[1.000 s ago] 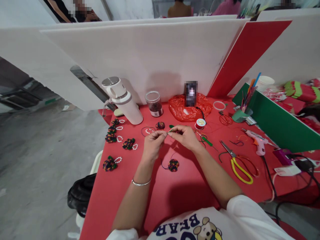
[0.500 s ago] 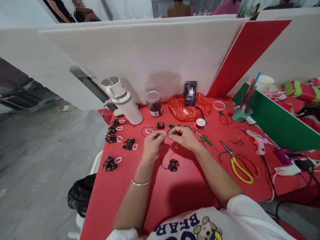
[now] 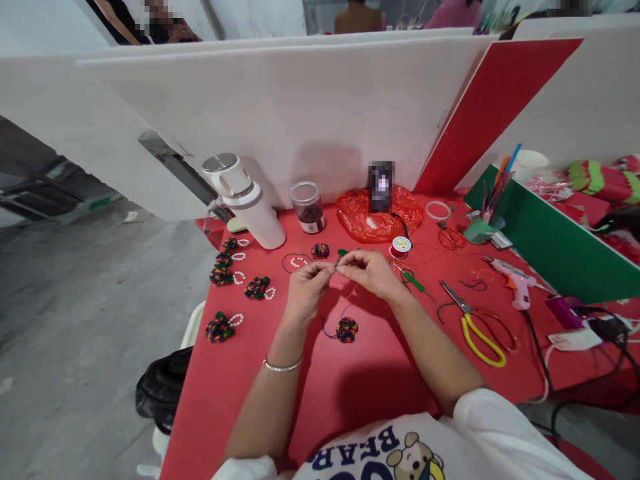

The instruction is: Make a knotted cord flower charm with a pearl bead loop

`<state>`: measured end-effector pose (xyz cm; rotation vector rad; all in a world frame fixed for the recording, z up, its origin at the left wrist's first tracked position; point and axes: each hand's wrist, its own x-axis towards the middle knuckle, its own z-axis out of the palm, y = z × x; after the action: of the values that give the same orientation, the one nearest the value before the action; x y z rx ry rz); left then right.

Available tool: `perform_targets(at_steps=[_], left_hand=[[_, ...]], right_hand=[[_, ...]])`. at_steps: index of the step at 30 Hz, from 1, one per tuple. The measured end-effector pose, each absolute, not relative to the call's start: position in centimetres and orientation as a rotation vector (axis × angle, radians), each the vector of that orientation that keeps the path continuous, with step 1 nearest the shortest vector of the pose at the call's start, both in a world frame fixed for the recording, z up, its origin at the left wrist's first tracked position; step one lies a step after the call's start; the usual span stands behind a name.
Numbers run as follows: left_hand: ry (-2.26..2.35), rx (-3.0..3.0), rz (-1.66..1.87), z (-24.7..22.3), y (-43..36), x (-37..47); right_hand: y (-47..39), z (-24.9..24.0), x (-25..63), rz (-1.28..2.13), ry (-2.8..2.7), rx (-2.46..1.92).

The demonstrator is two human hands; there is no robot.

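While five yarn rosettes (image 3: 257,287) with beaded loops (image 3: 237,321), apparently finished, line the counter's (image 3: 220,373) left, a sixth rosette (image 3: 347,330) without visible beads lies nearer the person, whose left hand (image 3: 306,288) and right hand (image 3: 371,275) pinch a small piece (image 3: 336,267), too slight to identify.

The white cloth shirt (image 3: 367,460) bears dark-blue capitals BEAR (image 3: 354,450), upside down in view, with a further line cut off, while print on the clear cylindrical jar (image 3: 307,210) and white-topped red thread spool (image 3: 401,247) is too small to read.
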<state>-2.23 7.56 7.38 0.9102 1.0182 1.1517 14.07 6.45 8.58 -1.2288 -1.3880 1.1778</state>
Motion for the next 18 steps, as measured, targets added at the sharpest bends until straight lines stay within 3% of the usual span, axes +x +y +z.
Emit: perform_targets(at_steps=[18], left_hand=[[1.010,0.918,1.144,7.63,7.50,-2.26]], right_hand=[[6.43,8.83,14.26,1.209,-1.375,-1.209]])
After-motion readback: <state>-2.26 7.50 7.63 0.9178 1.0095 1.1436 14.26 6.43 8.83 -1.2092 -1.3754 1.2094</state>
